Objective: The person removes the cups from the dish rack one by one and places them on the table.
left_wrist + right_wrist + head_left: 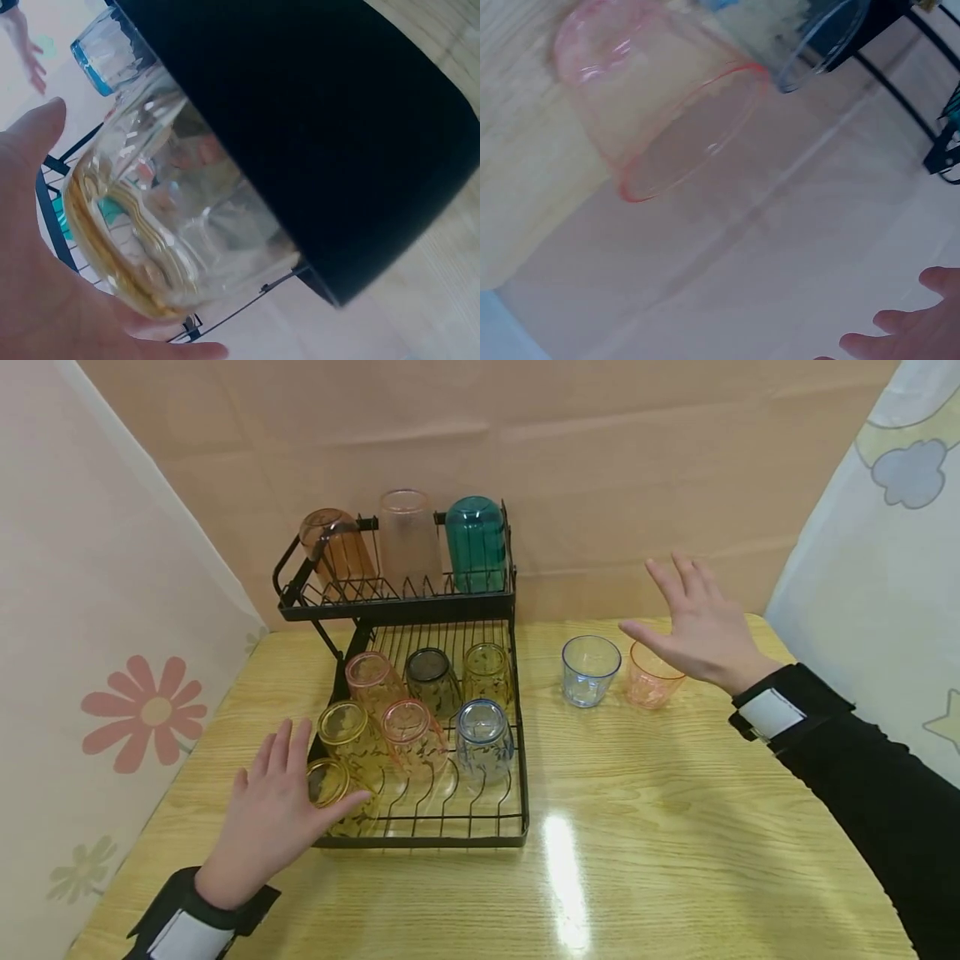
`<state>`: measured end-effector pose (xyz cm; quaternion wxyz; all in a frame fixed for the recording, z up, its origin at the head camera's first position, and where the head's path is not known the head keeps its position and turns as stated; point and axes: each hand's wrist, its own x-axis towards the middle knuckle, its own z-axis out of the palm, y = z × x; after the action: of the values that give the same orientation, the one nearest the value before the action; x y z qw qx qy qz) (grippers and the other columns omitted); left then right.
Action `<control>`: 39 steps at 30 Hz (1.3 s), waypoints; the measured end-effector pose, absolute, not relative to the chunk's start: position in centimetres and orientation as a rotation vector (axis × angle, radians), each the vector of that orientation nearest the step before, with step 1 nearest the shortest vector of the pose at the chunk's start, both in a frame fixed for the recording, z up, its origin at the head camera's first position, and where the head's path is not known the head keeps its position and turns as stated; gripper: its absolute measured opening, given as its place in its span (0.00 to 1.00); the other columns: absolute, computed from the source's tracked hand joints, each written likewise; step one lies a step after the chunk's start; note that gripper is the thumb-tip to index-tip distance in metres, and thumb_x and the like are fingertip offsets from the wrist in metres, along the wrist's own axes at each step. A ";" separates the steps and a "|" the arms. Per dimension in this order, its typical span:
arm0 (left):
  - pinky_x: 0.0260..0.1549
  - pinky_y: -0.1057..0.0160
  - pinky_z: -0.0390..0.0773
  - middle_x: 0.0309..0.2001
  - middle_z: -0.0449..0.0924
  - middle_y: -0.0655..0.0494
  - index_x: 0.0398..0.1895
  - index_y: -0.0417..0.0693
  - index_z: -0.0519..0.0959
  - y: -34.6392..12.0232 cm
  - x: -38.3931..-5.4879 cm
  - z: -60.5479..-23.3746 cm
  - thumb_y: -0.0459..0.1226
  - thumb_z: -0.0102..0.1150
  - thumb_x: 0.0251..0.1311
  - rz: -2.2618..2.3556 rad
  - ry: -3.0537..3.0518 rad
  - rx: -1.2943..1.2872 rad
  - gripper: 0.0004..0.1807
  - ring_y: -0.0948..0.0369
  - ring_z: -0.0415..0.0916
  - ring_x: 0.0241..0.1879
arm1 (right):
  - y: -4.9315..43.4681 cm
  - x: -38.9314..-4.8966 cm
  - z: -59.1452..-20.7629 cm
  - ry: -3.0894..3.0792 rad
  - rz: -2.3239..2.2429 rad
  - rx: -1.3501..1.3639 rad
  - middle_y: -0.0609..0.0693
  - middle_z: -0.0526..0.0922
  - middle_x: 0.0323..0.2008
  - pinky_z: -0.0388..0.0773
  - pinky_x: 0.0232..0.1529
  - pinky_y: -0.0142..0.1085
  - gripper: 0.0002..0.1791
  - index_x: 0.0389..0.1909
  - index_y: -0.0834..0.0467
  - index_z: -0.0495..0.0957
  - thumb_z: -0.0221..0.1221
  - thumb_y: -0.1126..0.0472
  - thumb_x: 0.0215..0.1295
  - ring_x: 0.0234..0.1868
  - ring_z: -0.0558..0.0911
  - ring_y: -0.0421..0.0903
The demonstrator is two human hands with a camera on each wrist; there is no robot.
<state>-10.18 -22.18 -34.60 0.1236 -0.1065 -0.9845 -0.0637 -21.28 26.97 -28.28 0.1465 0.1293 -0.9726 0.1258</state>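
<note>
The front yellow glass sits left of centre in the lower half of the head view, at the front left corner of the black rack. The left hand is beside it, its grip wide, fingers pointing up and thumb spread across the front of the glass; whether they touch, I cannot tell. At right of centre, the orange-rimmed glass stands upright on the desk, just beside a blue-rimmed glass. The right hand hangs in the air there, overlapping the orange rim; its grip is wide and holds nothing. The right wrist view shows its fingers in the lower right corner, apart from that glass.

Behind the front yellow glass, 6 more glasses fill the rack's lower level: 3 in the middle row, with a blue one at right, and 3 at the back, with a dark one between 2 others. The upper level, top centre, carries 3 taller glasses: brown, pale pink and teal.
</note>
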 end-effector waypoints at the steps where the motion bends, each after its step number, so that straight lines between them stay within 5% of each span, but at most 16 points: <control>1: 0.44 0.29 0.56 0.64 0.52 0.31 0.69 0.40 0.47 -22.1 -10.2 -34.7 0.75 0.46 0.39 -0.177 -2.872 -0.308 0.62 0.34 0.54 0.58 | 26.6 -21.1 -28.0 -2.792 0.347 0.385 0.60 0.38 0.70 0.45 0.57 0.62 0.45 0.71 0.52 0.42 0.44 0.33 0.59 0.68 0.40 0.60; 8: 0.40 0.39 0.68 0.50 0.66 0.30 0.59 0.30 0.59 -21.4 -10.3 -35.3 0.71 0.53 0.38 -0.174 -2.771 -0.376 0.58 0.35 0.67 0.45 | 23.7 -19.6 -27.2 -2.752 0.263 0.488 0.60 0.41 0.70 0.48 0.57 0.61 0.46 0.71 0.52 0.44 0.45 0.32 0.58 0.68 0.42 0.60; 11: 0.24 0.50 0.75 0.44 0.69 0.30 0.56 0.27 0.61 -21.3 -10.4 -35.6 0.69 0.56 0.38 -0.178 -2.696 -0.417 0.57 0.38 0.71 0.38 | 22.6 -19.1 -27.2 -2.748 0.240 0.532 0.58 0.39 0.70 0.47 0.58 0.59 0.47 0.71 0.51 0.43 0.44 0.31 0.58 0.68 0.41 0.59; 15: 0.08 0.62 0.65 0.37 0.71 0.33 0.54 0.26 0.61 -21.2 -10.4 -35.8 0.67 0.59 0.37 -0.195 -2.681 -0.412 0.56 0.43 0.73 0.29 | 21.3 -18.5 -27.2 -2.734 0.195 0.589 0.57 0.38 0.70 0.48 0.59 0.59 0.48 0.71 0.51 0.40 0.44 0.30 0.58 0.68 0.40 0.58; 23: 0.07 0.64 0.58 0.25 0.66 0.46 0.44 0.30 0.63 -20.7 -10.4 -35.7 0.67 0.56 0.41 -0.175 -2.863 -0.342 0.48 0.59 0.60 0.16 | 19.4 -17.7 -27.4 -2.712 0.134 0.682 0.56 0.37 0.70 0.50 0.58 0.59 0.50 0.71 0.49 0.40 0.44 0.27 0.55 0.69 0.40 0.56; 31: 0.07 0.64 0.58 0.37 0.71 0.37 0.51 0.33 0.65 -20.7 -10.6 -35.5 0.66 0.55 0.44 -0.209 -2.935 -0.349 0.47 0.62 0.59 0.13 | 17.3 -16.6 -28.4 -2.704 0.129 0.823 0.53 0.37 0.71 0.52 0.57 0.58 0.49 0.71 0.46 0.41 0.40 0.24 0.54 0.68 0.43 0.57; 39: 0.07 0.63 0.59 0.32 0.69 0.43 0.48 0.34 0.66 -20.8 -10.8 -35.2 0.58 0.63 0.43 -0.283 -2.954 -0.344 0.40 0.62 0.59 0.12 | 15.3 -15.5 -29.1 -2.724 0.084 0.922 0.52 0.36 0.71 0.50 0.59 0.55 0.49 0.71 0.44 0.38 0.35 0.22 0.53 0.69 0.42 0.55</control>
<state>-10.81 -20.76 -35.18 0.0770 -0.1150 -0.9859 -0.0946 -15.49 15.35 -29.11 0.1317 0.3178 -0.9385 0.0290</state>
